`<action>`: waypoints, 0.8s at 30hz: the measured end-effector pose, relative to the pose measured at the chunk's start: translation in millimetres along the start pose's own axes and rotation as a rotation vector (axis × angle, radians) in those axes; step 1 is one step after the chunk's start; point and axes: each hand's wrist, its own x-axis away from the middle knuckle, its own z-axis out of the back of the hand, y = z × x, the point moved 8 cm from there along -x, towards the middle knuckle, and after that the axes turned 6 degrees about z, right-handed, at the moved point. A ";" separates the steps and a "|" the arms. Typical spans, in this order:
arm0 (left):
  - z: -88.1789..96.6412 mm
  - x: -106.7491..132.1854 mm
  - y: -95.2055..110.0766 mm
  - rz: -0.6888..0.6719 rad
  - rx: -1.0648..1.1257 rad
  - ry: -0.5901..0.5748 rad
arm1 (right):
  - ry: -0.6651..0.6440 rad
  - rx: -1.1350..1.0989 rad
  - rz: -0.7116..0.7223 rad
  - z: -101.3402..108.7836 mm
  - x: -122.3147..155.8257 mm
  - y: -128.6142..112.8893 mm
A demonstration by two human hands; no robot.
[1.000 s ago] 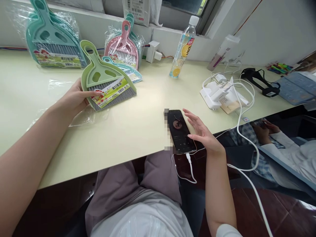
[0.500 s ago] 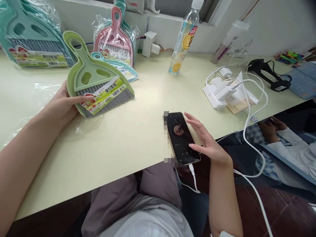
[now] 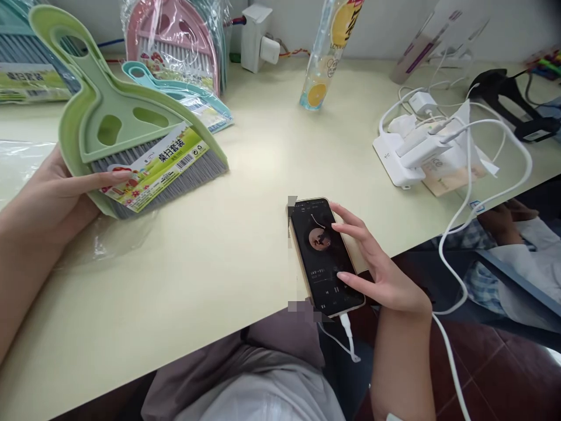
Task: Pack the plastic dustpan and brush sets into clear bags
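My left hand (image 3: 61, 196) is closed around the lower left of a green dustpan and brush set (image 3: 127, 120), its thumb lying over the printed label. The set is tilted, handle up and grey bristles facing me. On the right, my right hand (image 3: 385, 272) is spread, its thumb and a finger over the right side of a smartphone (image 3: 322, 260). The phone lies at the table's front edge with a dark music-player screen lit. A white charging plug (image 3: 347, 327) sits in its lower end. Clear plastic wrap (image 3: 114, 237) lies under my left hand.
Wrapped pink (image 3: 170, 41) and blue dustpan sets (image 3: 26, 55) stand along the wall, with a small turquoise one (image 3: 188, 102) in front. A lemon drink bottle (image 3: 322, 64) stands mid-table. White cables trail from a power strip (image 3: 398, 161). Another person's arm (image 3: 521, 251) is at right.
The view has moved closer to the table. A finger of my right hand has come over the phone's edge onto the screen. My left hand still holds the green set.
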 end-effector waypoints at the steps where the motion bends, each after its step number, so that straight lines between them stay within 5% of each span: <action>1: 0.1 0.4 0.6 -0.004 -0.004 0.005 | 0.003 0.002 -0.004 0.3 0.0 0.1; 24: 1.2 -3.7 -3.8 -0.022 -0.042 -0.068 | 0.053 -0.081 -0.061 5.8 3.7 8.1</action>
